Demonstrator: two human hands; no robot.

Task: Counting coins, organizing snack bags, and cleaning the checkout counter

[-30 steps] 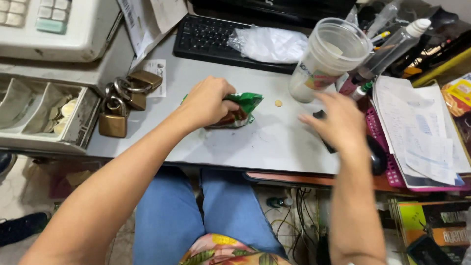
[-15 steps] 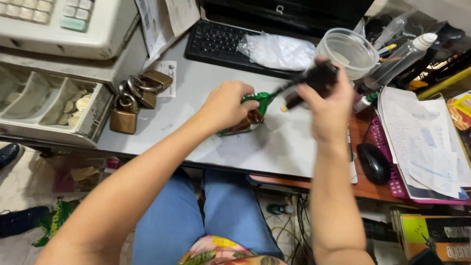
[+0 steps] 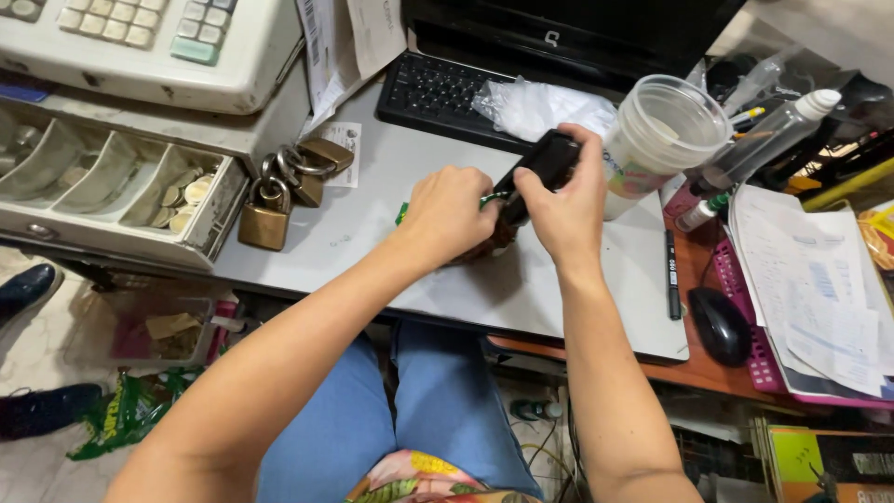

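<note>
Now our left hand (image 3: 454,212) pins the green packet (image 3: 403,213) on the tabletop (image 3: 372,233) while our right hand (image 3: 563,200) grips a black stapler (image 3: 545,163) over it, needing careful alignment next.

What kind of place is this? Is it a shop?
Probably a shop's checkout desk: a cash register sits above an open coin drawer, with brass padlocks and a keyboard nearby.

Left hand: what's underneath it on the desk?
Under the left hand only slivers of a green packet show at its edges, lying on the grey desk. The hand covers the rest. The right hand holds a black device against it.
</note>
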